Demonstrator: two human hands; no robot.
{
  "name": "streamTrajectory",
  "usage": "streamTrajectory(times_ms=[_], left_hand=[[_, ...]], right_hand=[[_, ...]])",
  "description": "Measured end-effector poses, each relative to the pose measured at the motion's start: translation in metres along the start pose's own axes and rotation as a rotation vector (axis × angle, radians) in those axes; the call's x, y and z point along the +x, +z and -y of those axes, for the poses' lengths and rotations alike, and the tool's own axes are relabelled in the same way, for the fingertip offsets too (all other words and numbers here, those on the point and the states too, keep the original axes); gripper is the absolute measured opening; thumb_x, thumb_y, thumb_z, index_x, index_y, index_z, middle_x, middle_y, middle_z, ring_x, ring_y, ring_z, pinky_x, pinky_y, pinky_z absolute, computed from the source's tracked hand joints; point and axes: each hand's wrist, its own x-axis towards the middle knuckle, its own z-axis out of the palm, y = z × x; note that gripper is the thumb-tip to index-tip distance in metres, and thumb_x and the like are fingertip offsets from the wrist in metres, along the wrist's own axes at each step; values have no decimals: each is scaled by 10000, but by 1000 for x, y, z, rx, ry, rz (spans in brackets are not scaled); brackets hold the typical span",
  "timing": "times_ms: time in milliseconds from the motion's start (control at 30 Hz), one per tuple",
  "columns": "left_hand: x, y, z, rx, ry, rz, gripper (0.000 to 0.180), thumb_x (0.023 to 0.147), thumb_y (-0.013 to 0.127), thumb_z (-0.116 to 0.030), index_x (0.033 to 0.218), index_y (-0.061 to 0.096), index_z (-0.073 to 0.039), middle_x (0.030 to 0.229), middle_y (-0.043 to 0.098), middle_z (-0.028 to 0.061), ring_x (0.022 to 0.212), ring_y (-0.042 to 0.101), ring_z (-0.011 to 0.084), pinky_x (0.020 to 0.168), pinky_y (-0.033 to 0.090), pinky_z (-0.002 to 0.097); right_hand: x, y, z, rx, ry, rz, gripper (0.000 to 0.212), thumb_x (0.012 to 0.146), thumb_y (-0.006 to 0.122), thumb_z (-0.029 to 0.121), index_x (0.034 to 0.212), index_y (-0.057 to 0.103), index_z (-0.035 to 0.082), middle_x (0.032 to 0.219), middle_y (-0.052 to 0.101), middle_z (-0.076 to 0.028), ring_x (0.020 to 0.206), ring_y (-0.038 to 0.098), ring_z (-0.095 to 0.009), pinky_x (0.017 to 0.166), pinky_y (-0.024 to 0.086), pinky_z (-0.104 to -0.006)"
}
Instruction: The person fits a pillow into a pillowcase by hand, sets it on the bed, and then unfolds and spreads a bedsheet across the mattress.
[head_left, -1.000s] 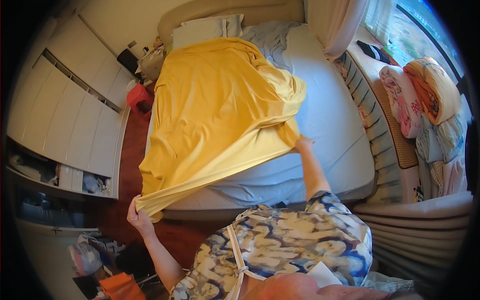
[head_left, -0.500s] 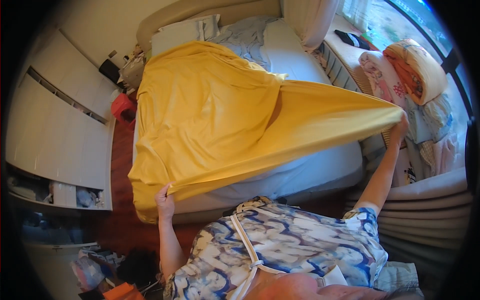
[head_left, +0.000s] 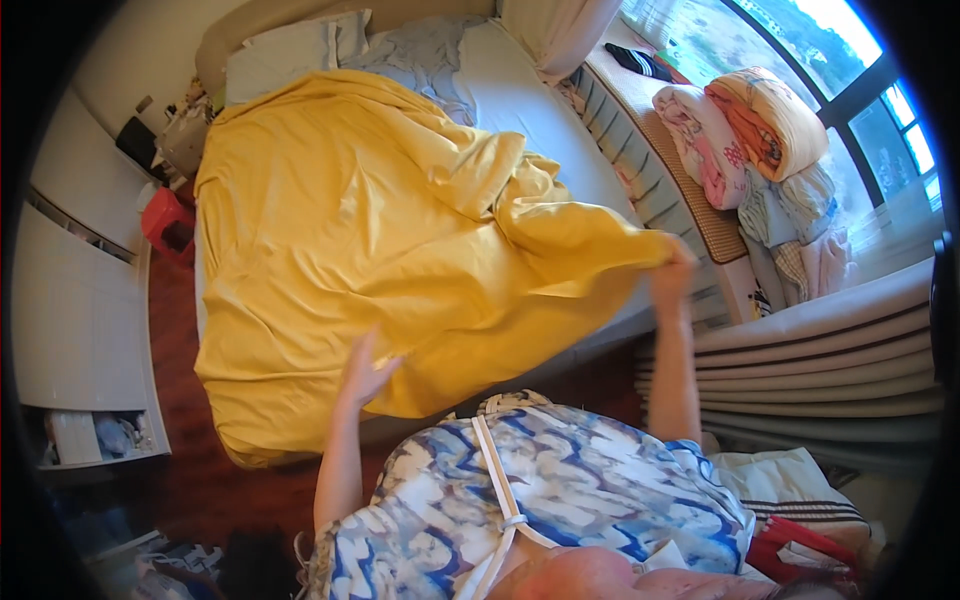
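A large yellow bedsheet (head_left: 320, 230) lies over most of the bed, smooth on the left and bunched into folds toward the right. My right hand (head_left: 673, 265) is closed on its right corner, holding that edge up off the mattress. My left hand (head_left: 367, 377) is over the sheet's near edge, slightly blurred, with fingers apart and nothing visibly gripped. Along the right side and toward the head, the white mattress cover (head_left: 530, 100) shows. A crumpled grey-blue cloth (head_left: 425, 62) and pale pillows (head_left: 285, 62) rest by the headboard.
Rolled quilts (head_left: 770, 125) and folded bedding are piled on the window ledge at right. Gathered curtains (head_left: 800, 350) hang near my right arm. A red plastic stool (head_left: 168, 222) stands left of the bed, by a white cabinet (head_left: 85, 310). Bags lie behind me on the right.
My right hand has moved left and slightly down with the sheet corner, so the stretched sheet is now slack and folded. The left hand has let go of the near edge. The view has shifted.
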Motion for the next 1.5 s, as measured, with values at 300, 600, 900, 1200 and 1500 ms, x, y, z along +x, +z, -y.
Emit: streamTrajectory(times_ms=[300,600,900,1200,1500], left_hand=[[35,90,-118,-642,203,250,370,854,619,-211,1163,546,-21,952,621,113,872,581,179,755,462,295],[7,5,-188,-384,376,128,127,860,558,-111,889,635,-14,618,522,25,555,464,105,526,382,243],[-89,-22,-273,-60,716,-692,152,791,560,-201,775,561,-49,703,580,102,588,562,228,550,439,325],[-107,23,-321,-4,486,-1181,118,786,536,-123,749,515,-13,629,539,98,467,490,199,481,419,277],[5,107,-261,-346,-32,-186,209,829,539,-10,1020,607,39,888,659,81,796,599,115,716,474,255]], right_hand=[[-77,149,74,197,129,597,108,685,567,-26,771,505,-7,657,471,-84,583,441,-145,509,367,-272],[-61,114,49,342,-426,778,315,685,713,153,967,581,102,795,571,-69,717,590,-299,621,478,-378],[-16,147,-95,217,-364,564,228,702,589,87,912,629,165,793,587,-60,766,616,-277,626,493,-386],[-18,198,-226,-239,12,876,162,791,543,178,923,629,140,1001,570,-144,899,613,-309,739,496,-421],[259,32,-312,-253,-101,-44,265,883,454,155,1097,550,31,1120,548,-170,1014,553,-309,845,455,-391]])
